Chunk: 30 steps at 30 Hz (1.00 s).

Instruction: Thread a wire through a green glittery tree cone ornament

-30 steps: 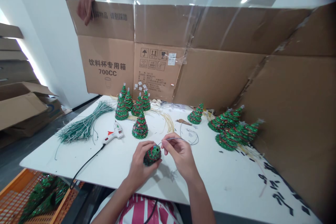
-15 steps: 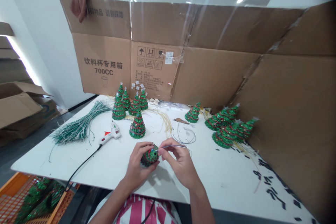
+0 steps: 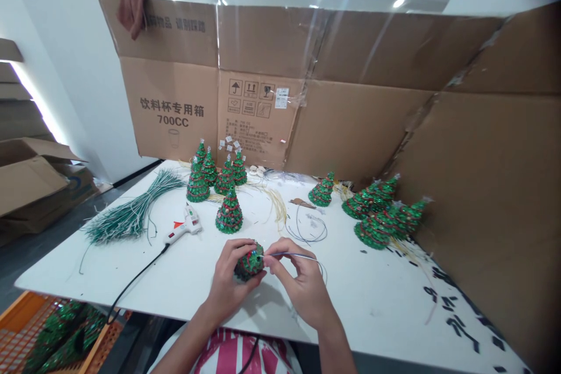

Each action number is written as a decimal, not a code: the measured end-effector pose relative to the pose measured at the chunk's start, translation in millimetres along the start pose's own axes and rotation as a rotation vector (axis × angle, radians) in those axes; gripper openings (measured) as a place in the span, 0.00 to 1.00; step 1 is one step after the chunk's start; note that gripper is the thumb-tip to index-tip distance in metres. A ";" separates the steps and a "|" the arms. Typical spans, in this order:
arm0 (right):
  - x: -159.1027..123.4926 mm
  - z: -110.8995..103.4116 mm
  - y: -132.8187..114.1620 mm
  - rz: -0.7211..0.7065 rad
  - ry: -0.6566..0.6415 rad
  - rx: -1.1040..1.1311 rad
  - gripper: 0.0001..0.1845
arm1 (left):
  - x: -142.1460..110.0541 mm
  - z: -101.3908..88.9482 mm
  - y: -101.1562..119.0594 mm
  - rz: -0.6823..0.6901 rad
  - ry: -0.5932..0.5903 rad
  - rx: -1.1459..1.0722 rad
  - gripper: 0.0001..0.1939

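Note:
A small green tinsel Christmas tree (image 3: 251, 264) with red trim lies tipped in my left hand (image 3: 230, 272), its top turned toward my right hand. Fingers and thumb of the left hand wrap round its sides. My right hand (image 3: 298, 280) pinches a thin grey wire (image 3: 291, 255) between thumb and forefinger, the wire's end at the tree's top. Whether the tip is inside the tree I cannot tell. The wire trails off behind the right hand. Just beyond my left hand stands another decorated tree (image 3: 229, 213).
A white glue gun (image 3: 186, 225) with a black cord lies left, beside a bundle of green wires (image 3: 135, 210). More trees (image 3: 372, 222) stand at the right and back. Cardboard (image 3: 350, 123) walls the table's back. An orange crate (image 3: 103, 350) sits below left.
The right hand and the wire have shifted very slightly at the tree's top. The left hand still holds the tree in nearly the same place.

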State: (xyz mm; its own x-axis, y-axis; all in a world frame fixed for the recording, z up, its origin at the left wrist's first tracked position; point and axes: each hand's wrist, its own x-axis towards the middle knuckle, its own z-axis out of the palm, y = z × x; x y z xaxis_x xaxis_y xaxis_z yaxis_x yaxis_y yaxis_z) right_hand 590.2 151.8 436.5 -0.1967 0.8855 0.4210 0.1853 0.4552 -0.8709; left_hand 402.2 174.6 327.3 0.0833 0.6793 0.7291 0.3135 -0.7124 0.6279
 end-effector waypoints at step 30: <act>-8.5 5.1 8.9 -0.245 0.054 -0.174 0.05 | 0.9 1.4 1.7 0.036 0.017 0.034 0.27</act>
State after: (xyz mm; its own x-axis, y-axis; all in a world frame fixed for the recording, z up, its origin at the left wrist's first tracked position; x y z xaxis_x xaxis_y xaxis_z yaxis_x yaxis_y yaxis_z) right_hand 588.6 147.9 423.9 -0.2053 0.7491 0.6298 0.3015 0.6606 -0.6875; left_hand 404.1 174.2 328.6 0.0793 0.6500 0.7558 0.3424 -0.7298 0.5917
